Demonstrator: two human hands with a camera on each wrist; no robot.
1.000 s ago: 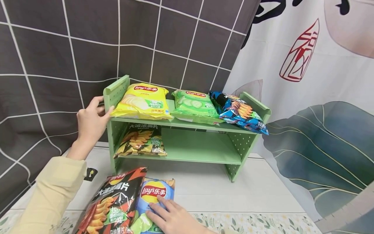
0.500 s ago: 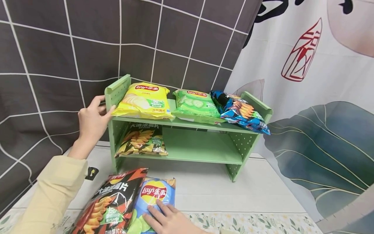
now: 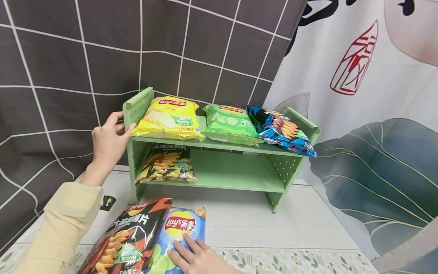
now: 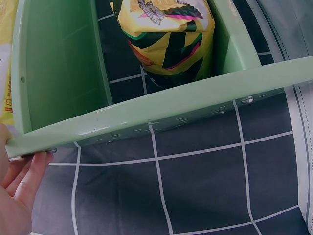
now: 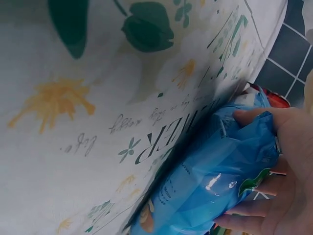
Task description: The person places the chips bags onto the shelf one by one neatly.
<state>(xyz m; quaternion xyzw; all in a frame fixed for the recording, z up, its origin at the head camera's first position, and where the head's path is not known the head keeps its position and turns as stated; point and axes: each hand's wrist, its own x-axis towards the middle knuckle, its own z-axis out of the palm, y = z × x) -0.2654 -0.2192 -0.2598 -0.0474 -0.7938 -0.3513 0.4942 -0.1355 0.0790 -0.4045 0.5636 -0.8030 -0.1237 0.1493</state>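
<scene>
On the left, my left hand (image 3: 109, 142) grips the side panel of the green two-tier shelf (image 3: 236, 173), thumb at its front edge and fingers behind. The left wrist view shows fingertips under the panel's rim (image 4: 161, 105). At the front, my right hand (image 3: 202, 257) holds a blue Lay's chip bag (image 3: 179, 228), fingers spread across its face. In the right wrist view the thumb presses the other side of the blue bag (image 5: 210, 171), close over the printed cloth. A black-and-red chip bag (image 3: 128, 239) leans against its left side, overlapping it.
Yellow (image 3: 167, 118), green (image 3: 230, 123) and dark blue (image 3: 282, 131) chip bags lie on the top tier. A black-and-gold bag (image 3: 167, 163) sits at the left of the lower tier. Dark checked cloth (image 3: 205, 49) hangs behind the shelf.
My right hand has shifted slightly left on the blue chip bag, and the lower ends of both front bags have moved a little left. My left hand stays on the shelf panel.
</scene>
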